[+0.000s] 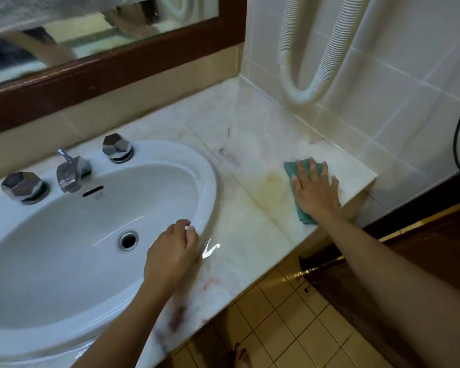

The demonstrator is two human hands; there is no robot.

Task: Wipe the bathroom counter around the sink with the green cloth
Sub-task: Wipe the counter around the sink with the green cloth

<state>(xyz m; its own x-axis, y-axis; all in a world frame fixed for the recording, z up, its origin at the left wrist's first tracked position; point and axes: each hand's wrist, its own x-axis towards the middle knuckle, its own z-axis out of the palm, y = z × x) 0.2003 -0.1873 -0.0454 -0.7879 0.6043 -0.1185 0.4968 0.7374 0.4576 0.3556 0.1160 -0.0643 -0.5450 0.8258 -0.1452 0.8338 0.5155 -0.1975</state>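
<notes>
The green cloth [290, 170] lies flat on the pale marble counter [252, 144], near its right end. My right hand [315, 191] presses down on the cloth with fingers spread, covering most of it. The white oval sink [72, 224] fills the left of the view. My left hand [171, 252] rests on the sink's right rim with fingers curled, holding nothing. A yellowish stain marks the counter just left of the cloth.
A chrome tap [71, 172] and two chrome knobs [23, 185] [117, 147] stand behind the basin. A white ribbed hose [298, 83] hangs on the tiled right wall. A wood-framed mirror [112, 62] runs along the back. The counter's edge drops to tan floor tiles [290, 322].
</notes>
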